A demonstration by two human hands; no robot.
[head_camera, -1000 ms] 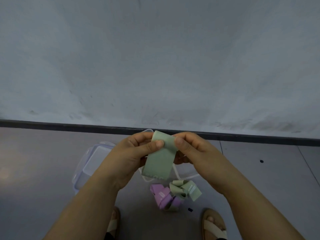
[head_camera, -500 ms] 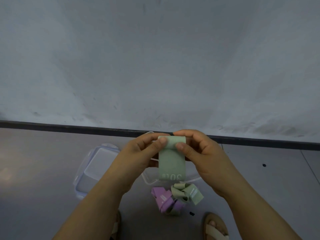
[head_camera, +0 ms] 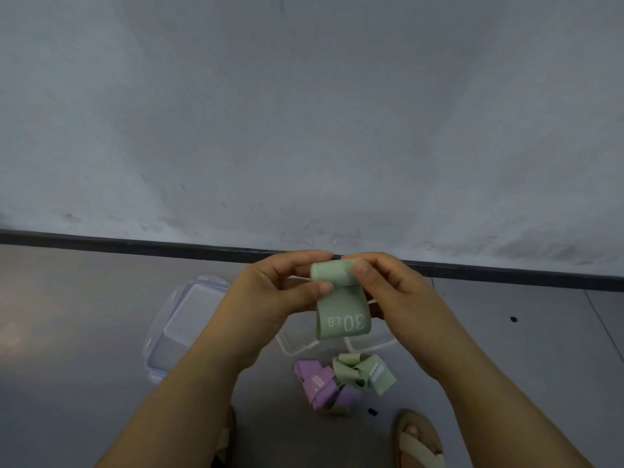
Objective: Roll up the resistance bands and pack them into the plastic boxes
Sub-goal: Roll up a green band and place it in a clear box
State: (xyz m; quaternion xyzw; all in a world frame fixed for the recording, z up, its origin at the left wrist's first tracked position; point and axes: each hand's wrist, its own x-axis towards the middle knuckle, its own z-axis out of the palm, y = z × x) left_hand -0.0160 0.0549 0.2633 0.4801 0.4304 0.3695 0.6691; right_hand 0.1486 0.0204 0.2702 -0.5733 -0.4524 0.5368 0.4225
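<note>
Thumb and forefinger of the left hand (head_camera: 270, 295) pinch the roll's left end. The green band (head_camera: 341, 298), mid-air over the clear box (head_camera: 293, 349), looks soft, light, springy: roll axis left-right, loose tail pointing down; best held at both ends. The right hand (head_camera: 395, 292) pinches the right end in its grip.

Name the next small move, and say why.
Probably roll another turn: the green band is rolled only at its top, pinched by the left hand and right hand, while its 30 LB tail hangs loose above the clear box.
</note>
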